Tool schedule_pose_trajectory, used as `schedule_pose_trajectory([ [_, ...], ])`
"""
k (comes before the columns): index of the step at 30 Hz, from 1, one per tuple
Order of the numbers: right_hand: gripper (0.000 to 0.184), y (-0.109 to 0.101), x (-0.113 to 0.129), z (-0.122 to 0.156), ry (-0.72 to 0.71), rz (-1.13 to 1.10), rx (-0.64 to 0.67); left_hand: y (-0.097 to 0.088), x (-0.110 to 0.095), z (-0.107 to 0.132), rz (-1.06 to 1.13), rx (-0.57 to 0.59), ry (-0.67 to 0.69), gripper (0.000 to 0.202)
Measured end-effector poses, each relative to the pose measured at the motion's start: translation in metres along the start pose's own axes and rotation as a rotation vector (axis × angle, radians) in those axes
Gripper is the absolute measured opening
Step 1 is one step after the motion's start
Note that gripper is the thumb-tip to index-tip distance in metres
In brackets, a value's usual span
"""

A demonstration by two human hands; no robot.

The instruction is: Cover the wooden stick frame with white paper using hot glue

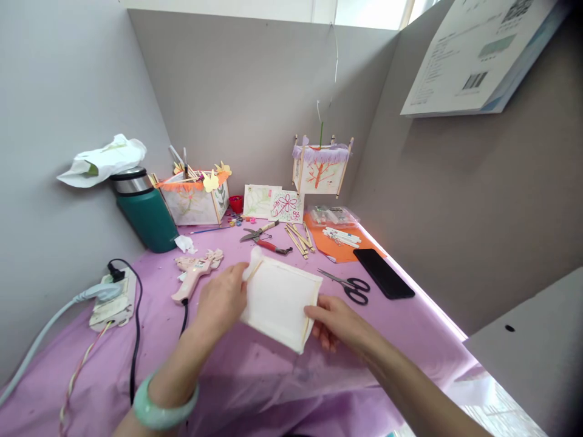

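A white paper panel framed with thin wooden sticks (280, 300) is held tilted over the near part of the table. My left hand (228, 297) is closed on its left edge, where the fingertips are partly hidden behind the panel. On the right edge, my right hand (334, 321) grips it with the thumb on top and the fingers underneath. Black-handled scissors (348, 284) lie just right of the panel. To the left rests a pink hot glue gun (195, 273), near my left hand. Red-handled pruning shears (264, 237) lie behind the panel.
A green bottle (146, 212) and a power strip (113, 297) stand left. Behind are a decorated paper box (191, 203), drawings (286, 205) and wooden sticks (298, 238). A paper lantern (321, 173) hangs at back right. A phone (383, 273) lies beside orange paper (328, 243).
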State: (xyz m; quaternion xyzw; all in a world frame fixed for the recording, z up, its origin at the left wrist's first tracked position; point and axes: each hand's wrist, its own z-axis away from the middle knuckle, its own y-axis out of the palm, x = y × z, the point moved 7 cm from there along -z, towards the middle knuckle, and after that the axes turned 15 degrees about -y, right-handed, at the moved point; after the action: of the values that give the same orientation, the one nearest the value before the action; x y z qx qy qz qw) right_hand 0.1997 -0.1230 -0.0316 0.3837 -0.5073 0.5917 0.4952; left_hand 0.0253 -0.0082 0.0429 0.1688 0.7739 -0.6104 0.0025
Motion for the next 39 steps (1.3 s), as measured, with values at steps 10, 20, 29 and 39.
schedule_pose_trajectory([
  [10, 0.024, 0.021, -0.008, 0.049, -0.079, -0.029, 0.140, -0.012, -0.021, -0.030, 0.163, 0.032, 0.176, 0.035],
  [20, 0.027, 0.003, 0.005, 0.005, -0.175, -0.075, -0.091, 0.027, 0.057, 0.035, 0.319, 0.264, -0.260, 0.032],
  [29, 0.023, -0.036, 0.012, -0.018, -0.353, 0.566, -0.381, 0.029, 0.048, 0.035, 0.441, 0.187, -0.157, 0.035],
  [39, 0.024, -0.011, 0.022, -0.027, -0.385, 0.826, -0.310, 0.023, 0.026, 0.019, 0.198, 0.013, -0.034, 0.030],
])
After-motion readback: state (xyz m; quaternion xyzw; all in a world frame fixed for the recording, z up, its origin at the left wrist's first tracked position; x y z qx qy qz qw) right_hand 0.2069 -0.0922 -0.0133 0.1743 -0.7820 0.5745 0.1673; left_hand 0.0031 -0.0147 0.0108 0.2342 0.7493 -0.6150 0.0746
